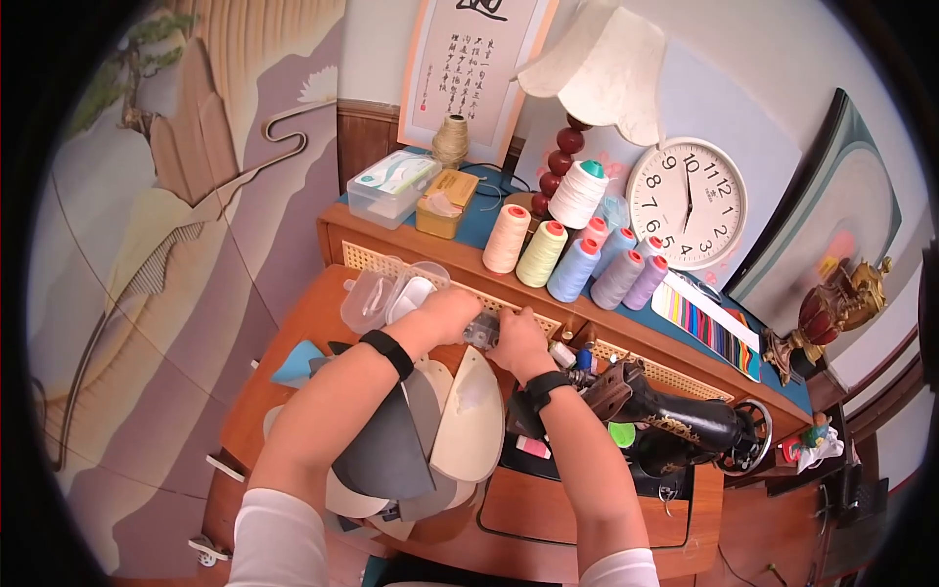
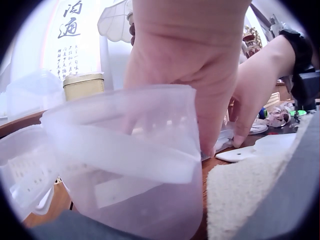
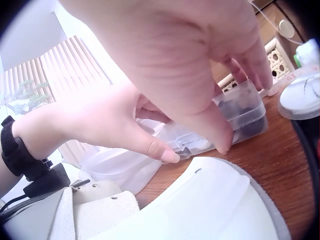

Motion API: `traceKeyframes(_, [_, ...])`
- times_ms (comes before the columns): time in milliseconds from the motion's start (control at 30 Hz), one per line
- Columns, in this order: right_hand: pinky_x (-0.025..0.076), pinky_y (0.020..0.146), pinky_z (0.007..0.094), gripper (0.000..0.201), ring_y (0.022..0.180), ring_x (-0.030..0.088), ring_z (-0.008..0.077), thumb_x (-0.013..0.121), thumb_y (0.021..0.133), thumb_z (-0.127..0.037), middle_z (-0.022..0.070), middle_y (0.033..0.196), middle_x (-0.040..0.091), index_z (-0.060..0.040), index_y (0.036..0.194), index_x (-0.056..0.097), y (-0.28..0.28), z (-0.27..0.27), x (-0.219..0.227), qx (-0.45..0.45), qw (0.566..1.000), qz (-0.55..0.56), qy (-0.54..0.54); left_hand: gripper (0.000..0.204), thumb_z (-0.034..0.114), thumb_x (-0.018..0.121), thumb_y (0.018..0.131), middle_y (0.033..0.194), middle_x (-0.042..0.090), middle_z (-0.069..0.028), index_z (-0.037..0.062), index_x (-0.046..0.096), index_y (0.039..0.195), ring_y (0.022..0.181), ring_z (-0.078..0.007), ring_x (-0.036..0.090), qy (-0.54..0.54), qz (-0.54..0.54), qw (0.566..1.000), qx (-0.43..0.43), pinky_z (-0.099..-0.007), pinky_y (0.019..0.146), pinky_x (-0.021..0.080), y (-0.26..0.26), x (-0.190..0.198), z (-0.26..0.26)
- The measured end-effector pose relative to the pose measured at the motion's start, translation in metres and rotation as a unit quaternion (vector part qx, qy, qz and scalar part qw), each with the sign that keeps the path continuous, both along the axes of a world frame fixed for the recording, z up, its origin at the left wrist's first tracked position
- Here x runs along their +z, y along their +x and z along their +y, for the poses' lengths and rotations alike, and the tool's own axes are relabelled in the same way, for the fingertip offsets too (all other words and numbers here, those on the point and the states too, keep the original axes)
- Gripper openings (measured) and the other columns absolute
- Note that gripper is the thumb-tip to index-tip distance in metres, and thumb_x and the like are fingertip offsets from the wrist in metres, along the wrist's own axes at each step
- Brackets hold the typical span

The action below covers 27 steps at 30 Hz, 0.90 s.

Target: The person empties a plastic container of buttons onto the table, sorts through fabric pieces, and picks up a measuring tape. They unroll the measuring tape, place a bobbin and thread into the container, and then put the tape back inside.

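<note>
A small transparent compartment box (image 1: pixel 481 331) (image 3: pixel 243 111) with dark items inside lies on the wooden table, behind the pale pattern pieces (image 1: pixel 471 411). The left hand (image 1: pixel 452 311) (image 3: pixel 120 122) grips its left end, thumb on the near edge. At the other end the right hand (image 1: pixel 521 344) (image 3: pixel 185 65) holds the box between its thumb in front and its fingers behind. Beside the left wrist stands a round translucent tub (image 1: pixel 406 293) (image 2: pixel 130 175), which hides part of the left hand in the left wrist view.
Grey pattern pieces (image 1: pixel 381 440) are piled in front of the left forearm. A black sewing machine (image 1: pixel 685 416) stands at the right. Thread cones (image 1: pixel 577 269), a plastic box (image 1: pixel 391 188) and a yellow tin (image 1: pixel 445 207) sit on the raised shelf behind, near a lamp (image 1: pixel 602 73).
</note>
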State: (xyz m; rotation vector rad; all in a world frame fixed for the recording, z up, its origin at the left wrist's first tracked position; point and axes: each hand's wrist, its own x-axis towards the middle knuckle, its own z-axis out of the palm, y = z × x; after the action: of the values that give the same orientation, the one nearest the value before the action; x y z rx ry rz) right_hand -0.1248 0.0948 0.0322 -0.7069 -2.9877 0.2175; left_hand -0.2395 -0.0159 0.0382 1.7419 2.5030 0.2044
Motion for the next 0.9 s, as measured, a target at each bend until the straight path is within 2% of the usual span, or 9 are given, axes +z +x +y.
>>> traceKeyframes(267, [0.051,0.087,0.0408,0.052,0.102,0.060,0.0345,0.085,0.061,-0.022,0.0211,0.109,0.060,-0.0040,0.105,0.063,-0.003,0.009,-0.004,0.029,0.999,-0.007,-0.019,0.039,0.014,0.083,0.060,0.092,0.067,-0.0165,0.0034,0.065,0.093,0.095,-0.0335,0.063,-0.032,0.012,0.999,0.005,-0.0402,0.082,0.050,-0.002,-0.005,0.002])
traceKeyframes(467, [0.051,0.087,0.0410,0.049,0.101,0.060,0.0342,0.085,0.060,-0.021,0.0205,0.108,0.060,-0.0058,0.102,0.066,-0.005,0.015,-0.012,0.032,0.999,0.003,-0.019,0.036,0.027,0.080,0.066,0.091,0.067,-0.0165,0.0038,0.065,0.089,0.092,-0.0336,0.064,0.010,0.002,1.000,0.010,-0.0430,0.079,0.051,0.008,0.004,-0.003])
traceKeyframes(533, [0.051,0.087,0.0407,0.044,0.100,0.060,0.0344,0.084,0.062,-0.024,0.0206,0.108,0.059,-0.0059,0.099,0.068,-0.009,0.014,-0.023,0.020,1.000,0.014,0.004,0.038,0.035,0.076,0.071,0.088,0.066,-0.0158,0.0057,0.065,0.092,0.089,-0.0345,0.063,0.073,0.004,0.997,-0.018,-0.0432,0.077,0.050,0.008,0.017,-0.012])
traceKeyframes(633, [0.051,0.086,0.0418,0.044,0.102,0.059,0.0344,0.082,0.064,-0.025,0.0194,0.109,0.056,-0.0078,0.102,0.067,-0.009,0.003,-0.014,-0.003,0.999,0.041,0.016,0.033,0.035,0.073,0.076,0.090,0.066,-0.0143,0.0069,0.066,0.091,0.091,-0.0330,0.063,0.158,-0.015,0.986,0.060,-0.0411,0.077,0.050,0.023,0.066,-0.044])
traceKeyframes(700, [0.051,0.087,0.0386,0.033,0.110,0.055,0.0295,0.072,0.076,-0.017,0.0149,0.118,0.048,-0.0075,0.107,0.065,0.006,-0.010,0.000,-0.026,0.999,-0.006,0.031,0.033,0.034,0.073,0.077,0.094,0.067,-0.0141,0.0060,0.065,0.092,0.092,-0.0312,0.063,0.188,-0.024,0.973,0.130,-0.0393,0.079,0.050,0.018,0.077,-0.069])
traceKeyframes(733, [0.051,0.087,0.0386,0.033,0.110,0.055,0.0295,0.072,0.076,-0.017,0.0149,0.118,0.048,-0.0075,0.107,0.065,0.009,-0.013,0.001,-0.031,0.999,-0.001,0.022,0.033,0.034,0.072,0.078,0.095,0.067,-0.0145,0.0052,0.065,0.092,0.092,-0.0304,0.064,0.198,-0.020,0.965,0.170,-0.0384,0.079,0.050,0.009,0.077,-0.084])
traceKeyframes(800, [0.051,0.084,0.0392,0.028,0.107,0.055,0.0298,0.069,0.078,-0.017,0.0145,0.113,0.050,-0.0074,0.104,0.064,0.014,-0.022,0.002,0.012,0.993,0.092,0.071,0.039,0.035,0.071,0.079,0.100,0.066,-0.0174,0.0007,0.063,0.095,0.091,-0.0297,0.065,0.185,-0.022,0.948,0.258,-0.0376,0.078,0.051,-0.014,0.070,-0.106])
traceKeyframes(867, [0.051,0.082,0.0417,0.025,0.102,0.059,0.0320,0.067,0.081,-0.023,0.0156,0.107,0.055,-0.0054,0.099,0.064,0.019,-0.036,0.012,0.051,0.986,0.145,0.062,0.042,0.035,0.070,0.080,0.102,0.066,-0.0207,-0.0011,0.062,0.100,0.094,-0.0317,0.065,0.172,-0.047,0.941,0.288,-0.0390,0.081,0.051,-0.043,0.040,-0.127])
traceKeyframes(900, [0.051,0.082,0.0425,0.028,0.098,0.061,0.0336,0.067,0.082,-0.026,0.0176,0.104,0.059,-0.0041,0.099,0.064,0.016,-0.046,0.020,0.044,0.988,0.147,-0.026,0.045,0.035,0.069,0.082,0.104,0.065,-0.0240,-0.0028,0.060,0.104,0.096,-0.0338,0.064,0.169,-0.071,0.931,0.317,-0.0404,0.083,0.050,-0.048,0.032,-0.134])
